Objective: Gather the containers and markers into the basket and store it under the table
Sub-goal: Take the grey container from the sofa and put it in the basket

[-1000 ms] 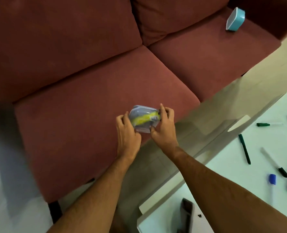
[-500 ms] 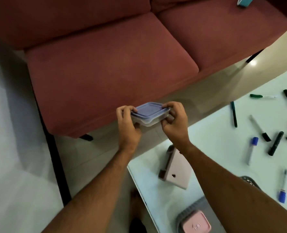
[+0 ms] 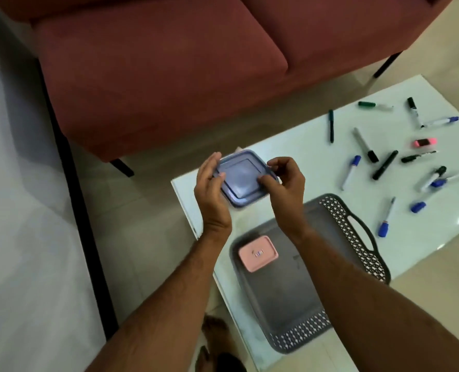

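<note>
Over the table (image 3: 298, 146) now, hands grip the container (image 3: 243, 178), lid up.

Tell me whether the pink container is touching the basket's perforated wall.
Apart. In the head view the pink container lies on the floor of the grey basket, and bare grey floor shows between it and the perforated walls on each side.

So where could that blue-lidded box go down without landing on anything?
Most of the grey basket floor is bare beside the pink container. The table corner near the sofa, under the blue-lidded container held by both hands, looks free too. The far side is crowded with scattered markers.
</note>
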A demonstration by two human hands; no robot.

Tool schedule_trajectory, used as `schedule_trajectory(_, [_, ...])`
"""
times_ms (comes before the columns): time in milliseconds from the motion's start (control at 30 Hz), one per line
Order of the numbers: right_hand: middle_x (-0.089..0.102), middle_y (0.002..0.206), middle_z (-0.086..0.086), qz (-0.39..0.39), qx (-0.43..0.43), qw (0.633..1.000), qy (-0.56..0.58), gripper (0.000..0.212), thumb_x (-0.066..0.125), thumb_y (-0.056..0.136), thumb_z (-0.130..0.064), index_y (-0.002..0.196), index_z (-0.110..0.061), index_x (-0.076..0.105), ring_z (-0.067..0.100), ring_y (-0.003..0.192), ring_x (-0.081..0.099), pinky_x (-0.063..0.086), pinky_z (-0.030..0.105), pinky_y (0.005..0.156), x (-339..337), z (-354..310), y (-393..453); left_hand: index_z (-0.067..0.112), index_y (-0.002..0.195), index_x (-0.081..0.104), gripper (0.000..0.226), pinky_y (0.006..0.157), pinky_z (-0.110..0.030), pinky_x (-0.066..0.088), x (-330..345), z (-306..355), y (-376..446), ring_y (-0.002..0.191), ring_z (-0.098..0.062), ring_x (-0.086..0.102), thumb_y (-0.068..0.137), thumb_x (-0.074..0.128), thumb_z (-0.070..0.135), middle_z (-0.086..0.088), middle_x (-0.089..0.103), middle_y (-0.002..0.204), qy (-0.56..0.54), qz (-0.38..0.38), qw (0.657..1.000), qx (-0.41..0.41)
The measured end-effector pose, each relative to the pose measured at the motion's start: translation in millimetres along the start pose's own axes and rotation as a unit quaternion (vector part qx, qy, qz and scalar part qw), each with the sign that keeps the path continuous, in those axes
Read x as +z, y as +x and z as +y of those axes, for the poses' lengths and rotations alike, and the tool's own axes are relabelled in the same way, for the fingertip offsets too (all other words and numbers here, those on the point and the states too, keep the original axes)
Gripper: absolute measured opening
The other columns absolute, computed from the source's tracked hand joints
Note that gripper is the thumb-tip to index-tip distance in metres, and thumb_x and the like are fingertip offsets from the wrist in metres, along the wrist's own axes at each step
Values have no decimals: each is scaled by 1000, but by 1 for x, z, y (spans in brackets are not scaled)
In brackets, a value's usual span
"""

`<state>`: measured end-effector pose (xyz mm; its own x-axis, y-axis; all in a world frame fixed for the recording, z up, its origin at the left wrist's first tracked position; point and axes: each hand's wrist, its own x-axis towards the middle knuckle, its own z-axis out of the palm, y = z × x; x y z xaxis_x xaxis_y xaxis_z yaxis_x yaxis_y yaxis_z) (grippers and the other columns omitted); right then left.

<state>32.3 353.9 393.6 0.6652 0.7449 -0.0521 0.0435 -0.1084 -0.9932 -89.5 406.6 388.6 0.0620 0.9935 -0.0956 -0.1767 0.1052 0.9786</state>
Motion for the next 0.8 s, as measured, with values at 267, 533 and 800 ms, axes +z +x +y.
schedule_trajectory(267, [70,123,2,5,48,997,-57,39,71,93,-18,131,-13,64,17,114,67,58,36,95,-89,40,-53,22,138,55,51,108,-45,53,49,-51,-97,132,-17,55,89,60,12,3,57,144,103,-17,994,-19])
schedule_trajectory(533, [72,115,11,22,62,995,-69,31,67,96,-6,127,-1,66,10,100,70,56,18,79,-140,83,-62,6,137,57,53,115,-31,43,92,-98,-152,129,-21,56,86,70,3,-7,60,138,204,112,973,6])
schedule_trajectory(800, [72,114,6,-1,99,986,-136,38,67,91,-24,127,-11,66,20,104,70,61,44,90,-144,111,-62,5,142,52,55,113,-46,46,89,-130,-180,132,-26,54,89,68,1,-10,57,140,301,132,944,-14])
